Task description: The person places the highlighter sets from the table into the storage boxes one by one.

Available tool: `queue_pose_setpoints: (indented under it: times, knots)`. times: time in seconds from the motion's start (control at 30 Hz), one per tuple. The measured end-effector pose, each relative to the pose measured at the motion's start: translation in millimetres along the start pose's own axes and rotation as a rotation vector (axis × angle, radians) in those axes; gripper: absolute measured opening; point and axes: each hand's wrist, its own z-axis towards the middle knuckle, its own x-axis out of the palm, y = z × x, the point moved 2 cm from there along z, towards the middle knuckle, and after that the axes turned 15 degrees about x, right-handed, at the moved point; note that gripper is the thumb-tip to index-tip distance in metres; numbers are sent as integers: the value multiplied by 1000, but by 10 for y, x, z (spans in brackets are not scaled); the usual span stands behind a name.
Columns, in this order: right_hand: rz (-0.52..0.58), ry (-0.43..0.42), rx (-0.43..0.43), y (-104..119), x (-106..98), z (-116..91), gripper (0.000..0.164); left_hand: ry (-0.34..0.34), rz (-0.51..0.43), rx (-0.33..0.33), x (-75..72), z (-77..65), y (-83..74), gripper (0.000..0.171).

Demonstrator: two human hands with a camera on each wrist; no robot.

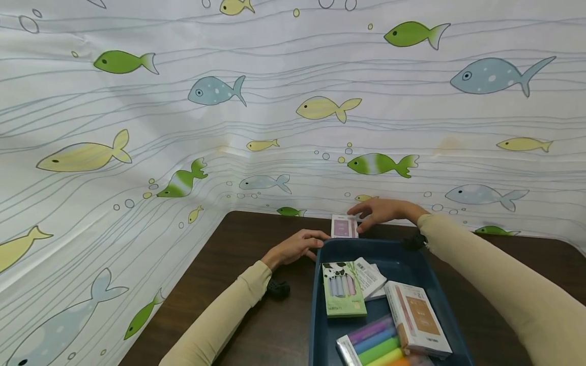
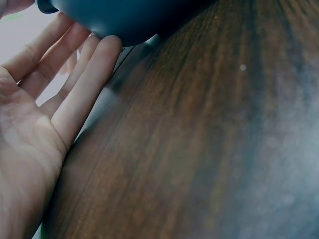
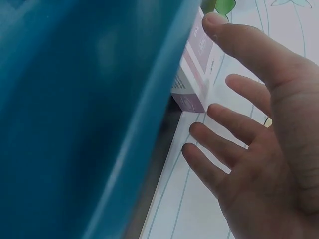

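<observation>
A blue plastic bin stands on the dark wooden table. Behind its far edge, a small white and purple box is partly hidden by the rim; the right wrist view also shows this box. My right hand is at the box's right side, fingers spread and holding nothing. At the bin's far left corner is my left hand, its extended fingers touching the bin's outside. Inside the bin lie a green box of pens, white boxes, a white and brown box and a pack of colored markers.
The brown table ends at its far edge against a white sheet printed with fish. Table surface extends left of the bin. Dark wrist devices sit under the sleeves.
</observation>
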Motion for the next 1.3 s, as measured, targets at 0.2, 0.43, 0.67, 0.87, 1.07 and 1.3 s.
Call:
queue_pose_setpoints:
  times: [0.2,0.43,0.67,0.87,1.07,1.3]
  knots:
    - [7,11,38,80,8,53,75,1,2,6,-7,2,-10,45]
    - [-58,16,57,152,77,82,81,12,1,11,9,-6,-6,48]
    - [-155,4,44,179,145,144,85,9,4,6,1,-7,7,49]
    - [-170,-2,46,212,155,123,85,6,-15,14,5,-3,-13,45]
    - [-233,-32,65,215,158,148,88,13,1,11,7,1,11,45]
    - [-244,-58,111,249,147,153,87,3,-4,10,9,-12,-10,46]
